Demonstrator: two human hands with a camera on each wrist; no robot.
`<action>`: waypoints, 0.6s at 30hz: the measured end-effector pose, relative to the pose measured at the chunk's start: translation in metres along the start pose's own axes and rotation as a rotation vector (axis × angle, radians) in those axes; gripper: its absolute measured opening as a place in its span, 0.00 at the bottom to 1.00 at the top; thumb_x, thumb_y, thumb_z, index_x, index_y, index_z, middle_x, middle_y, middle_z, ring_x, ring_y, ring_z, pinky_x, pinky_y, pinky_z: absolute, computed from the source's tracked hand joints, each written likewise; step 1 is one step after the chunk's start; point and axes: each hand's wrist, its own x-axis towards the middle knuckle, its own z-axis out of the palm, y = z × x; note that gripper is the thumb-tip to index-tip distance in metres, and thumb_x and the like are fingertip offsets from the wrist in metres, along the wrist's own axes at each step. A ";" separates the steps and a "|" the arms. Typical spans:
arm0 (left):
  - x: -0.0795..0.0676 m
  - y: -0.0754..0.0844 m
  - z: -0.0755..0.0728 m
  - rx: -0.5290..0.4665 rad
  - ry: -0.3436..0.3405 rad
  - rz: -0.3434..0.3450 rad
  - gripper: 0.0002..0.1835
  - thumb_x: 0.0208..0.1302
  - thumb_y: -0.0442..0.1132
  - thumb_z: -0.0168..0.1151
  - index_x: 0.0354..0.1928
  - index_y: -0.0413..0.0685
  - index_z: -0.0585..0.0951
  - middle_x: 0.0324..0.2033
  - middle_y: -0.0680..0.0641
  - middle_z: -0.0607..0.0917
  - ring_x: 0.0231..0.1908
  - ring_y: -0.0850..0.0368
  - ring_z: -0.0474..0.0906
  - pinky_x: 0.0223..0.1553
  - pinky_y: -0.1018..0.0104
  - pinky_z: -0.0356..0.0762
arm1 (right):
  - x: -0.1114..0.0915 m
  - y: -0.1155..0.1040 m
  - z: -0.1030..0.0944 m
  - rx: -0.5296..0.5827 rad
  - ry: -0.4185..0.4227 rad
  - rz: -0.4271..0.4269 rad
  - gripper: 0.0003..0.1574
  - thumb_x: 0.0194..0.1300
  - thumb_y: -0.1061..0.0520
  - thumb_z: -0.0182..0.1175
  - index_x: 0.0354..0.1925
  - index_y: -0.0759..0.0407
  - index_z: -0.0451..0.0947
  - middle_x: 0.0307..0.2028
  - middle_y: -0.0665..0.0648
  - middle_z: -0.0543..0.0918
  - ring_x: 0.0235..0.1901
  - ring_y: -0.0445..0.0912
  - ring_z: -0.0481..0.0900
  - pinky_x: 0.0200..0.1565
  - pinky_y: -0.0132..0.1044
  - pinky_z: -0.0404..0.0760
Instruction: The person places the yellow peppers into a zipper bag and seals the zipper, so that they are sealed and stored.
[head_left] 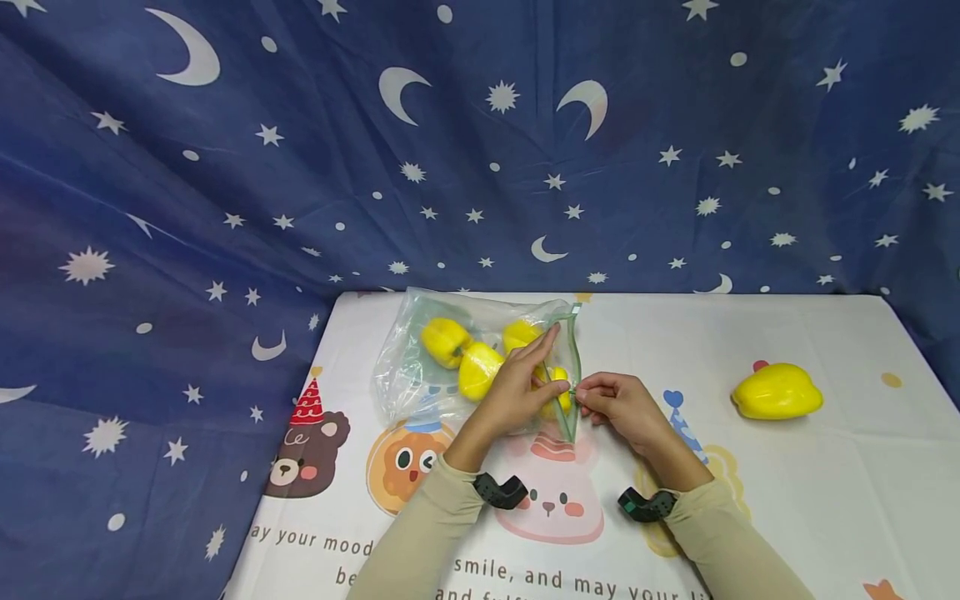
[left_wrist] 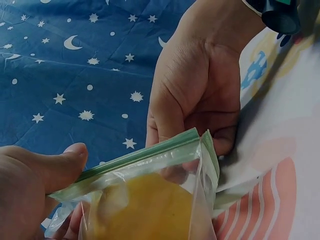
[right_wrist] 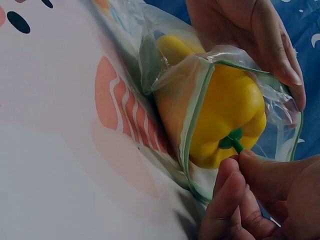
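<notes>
A clear zip bag with a green-edged mouth lies on its side, several yellow bell peppers inside it. My left hand is at the bag's mouth, thumb against the green rim and fingers on the other side of the plastic. With thumb and fingertips, my right hand pinches the green stem of one yellow bell pepper. That pepper's body sits within the bag's mouth, stem end facing out. Plastic partly covers the peppers farther in.
Another yellow pepper lies on its side to the right of my hands. A white cloth with cartoon animals and lettering covers the table. Behind and at the left hangs a blue curtain with moons and stars.
</notes>
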 end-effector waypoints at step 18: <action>-0.003 -0.006 0.002 -0.044 -0.016 -0.019 0.46 0.68 0.47 0.69 0.81 0.62 0.55 0.79 0.57 0.59 0.40 0.59 0.71 0.44 0.71 0.75 | -0.021 -0.018 -0.053 -0.143 0.063 -0.013 0.27 0.71 0.51 0.65 0.56 0.72 0.78 0.39 0.54 0.89 0.36 0.44 0.85 0.39 0.36 0.86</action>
